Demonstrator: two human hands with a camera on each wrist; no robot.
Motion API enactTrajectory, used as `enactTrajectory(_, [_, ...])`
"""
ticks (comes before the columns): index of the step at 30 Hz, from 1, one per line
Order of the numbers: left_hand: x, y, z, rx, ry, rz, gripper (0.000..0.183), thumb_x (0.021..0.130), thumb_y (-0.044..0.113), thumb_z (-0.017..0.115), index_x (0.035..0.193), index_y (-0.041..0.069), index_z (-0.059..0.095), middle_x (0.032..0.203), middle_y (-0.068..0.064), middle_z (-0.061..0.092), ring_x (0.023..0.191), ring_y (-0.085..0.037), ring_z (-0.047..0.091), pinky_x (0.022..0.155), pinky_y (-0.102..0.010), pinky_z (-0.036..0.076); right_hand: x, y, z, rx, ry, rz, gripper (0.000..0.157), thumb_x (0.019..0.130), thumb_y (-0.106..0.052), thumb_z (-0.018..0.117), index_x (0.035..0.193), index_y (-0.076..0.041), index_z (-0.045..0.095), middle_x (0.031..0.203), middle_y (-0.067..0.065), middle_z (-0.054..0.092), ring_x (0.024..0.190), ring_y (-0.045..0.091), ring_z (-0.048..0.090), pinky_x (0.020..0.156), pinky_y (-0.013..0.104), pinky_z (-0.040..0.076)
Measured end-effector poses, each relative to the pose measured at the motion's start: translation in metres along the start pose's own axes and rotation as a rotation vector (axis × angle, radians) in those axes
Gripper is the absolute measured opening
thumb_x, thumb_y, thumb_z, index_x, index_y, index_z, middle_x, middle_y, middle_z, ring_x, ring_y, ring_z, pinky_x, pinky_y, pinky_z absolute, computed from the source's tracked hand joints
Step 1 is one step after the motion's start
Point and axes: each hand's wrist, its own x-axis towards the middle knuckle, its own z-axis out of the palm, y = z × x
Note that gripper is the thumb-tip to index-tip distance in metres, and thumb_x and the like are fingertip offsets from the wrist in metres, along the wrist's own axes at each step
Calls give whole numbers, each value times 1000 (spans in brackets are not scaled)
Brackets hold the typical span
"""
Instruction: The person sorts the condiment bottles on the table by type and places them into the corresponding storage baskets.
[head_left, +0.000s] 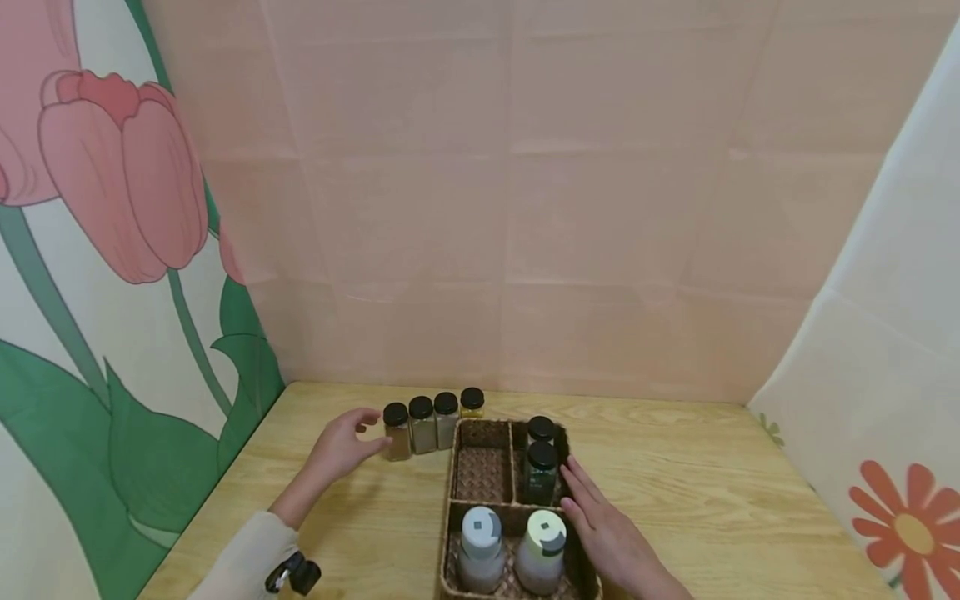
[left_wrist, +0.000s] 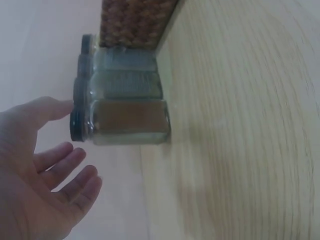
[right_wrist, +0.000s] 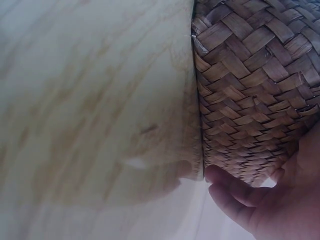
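My left hand, fingers spread and loosely bent, is beside a row of several glass spice jars with black lids. Nearest to it stands the jar of brown powder; in the left wrist view a fingertip reaches the edge of its lid. Along the right side of a woven basket lies my right hand, its fingers extended against the wall. The right wrist view shows those fingers by the basket's weave. Two black-lidded jars, the front one dark green, stand in the basket's back right compartment.
Two shaker bottles, one with a white cap and one with a pale yellow-green cap, stand in the basket's front compartment. A yellow jar ends the row behind the basket. Cloth hangs behind the wooden table and at both sides.
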Motion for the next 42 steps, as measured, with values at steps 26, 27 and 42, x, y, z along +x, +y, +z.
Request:
enactTrajectory(26, [29,-19,20,-136,-40,-64,70,84,31,84,141,2,55,141,-18,57,122,-38,58,95,-52,53,2,2,0,-4,-4,13,67,106,-60,29,160,-21,33,169,-5,21,143,31,43,108,58,41])
enactTrajectory(27, [30,-18,20,-142,-40,-67,70,84,31,84,141,2,55,141,-18,57,122,-38,58,95,-52,54,2,3,1,-4,-3,12,66,106,-59,29,160,-21,33,169,-5,21,143,31,43,108,58,41])
enactTrajectory(42, [38,-20,31,-180,-22,-58,67,81,26,86,137,2,58,135,-19,61,116,-37,60,88,-48,57,3,3,1,-2,-11,7,69,105,-62,28,160,-20,33,169,-5,21,146,30,38,111,58,38])
